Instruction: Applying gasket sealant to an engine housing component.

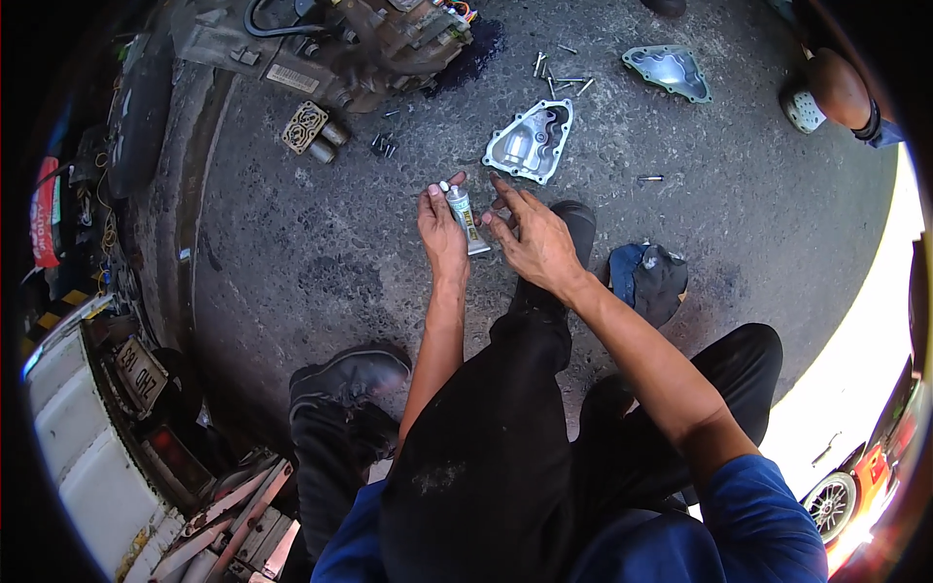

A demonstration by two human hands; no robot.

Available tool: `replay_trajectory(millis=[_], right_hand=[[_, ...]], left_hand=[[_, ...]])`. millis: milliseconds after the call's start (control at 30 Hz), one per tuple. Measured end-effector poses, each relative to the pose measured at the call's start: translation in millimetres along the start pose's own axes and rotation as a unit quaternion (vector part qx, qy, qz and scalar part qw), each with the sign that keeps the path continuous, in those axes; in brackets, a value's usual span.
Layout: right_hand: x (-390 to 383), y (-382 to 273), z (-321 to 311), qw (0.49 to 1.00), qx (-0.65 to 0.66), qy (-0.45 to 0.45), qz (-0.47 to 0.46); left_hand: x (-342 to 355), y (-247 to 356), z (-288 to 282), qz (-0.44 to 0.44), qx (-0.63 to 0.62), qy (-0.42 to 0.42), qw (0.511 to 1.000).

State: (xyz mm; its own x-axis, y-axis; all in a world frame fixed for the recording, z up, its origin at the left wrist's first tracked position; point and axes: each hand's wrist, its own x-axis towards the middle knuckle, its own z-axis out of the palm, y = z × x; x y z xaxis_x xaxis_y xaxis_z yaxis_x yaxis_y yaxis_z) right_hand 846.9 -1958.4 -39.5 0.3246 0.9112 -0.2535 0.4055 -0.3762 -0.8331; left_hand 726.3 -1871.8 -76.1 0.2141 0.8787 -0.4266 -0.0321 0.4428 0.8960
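My left hand is closed around a squeeze tube, pale with dark print, its nozzle pointing away from me. A small white cap shows at my left fingertips. Close to the tube's right side is my right hand, its index finger stretched forward and the other fingers loosely bent, with nothing visible in it. Just beyond my hands a silver metal cover lies hollow side up on the ground, bolt holes along its rim. Another metal cover lies farther off to the right.
A large greasy gearbox-like assembly stands far left, near a small metal part with two cylinders. Loose bolts are scattered beyond the cover. A dark cloth lies right of my shoe. Another person's limb is at far right.
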Motion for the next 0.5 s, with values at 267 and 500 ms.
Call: replay_trajectory(millis=[267, 500], right_hand=[[-3, -18, 18, 0.978, 0.172, 0.119, 0.016], [0, -13, -25, 0.988, 0.112, 0.072, -0.074]], left_hand=[[-39, 6, 27, 0.044, 0.027, 0.085, 0.995], [-22, 41, 17, 0.094, 0.081, -0.036, 0.992]])
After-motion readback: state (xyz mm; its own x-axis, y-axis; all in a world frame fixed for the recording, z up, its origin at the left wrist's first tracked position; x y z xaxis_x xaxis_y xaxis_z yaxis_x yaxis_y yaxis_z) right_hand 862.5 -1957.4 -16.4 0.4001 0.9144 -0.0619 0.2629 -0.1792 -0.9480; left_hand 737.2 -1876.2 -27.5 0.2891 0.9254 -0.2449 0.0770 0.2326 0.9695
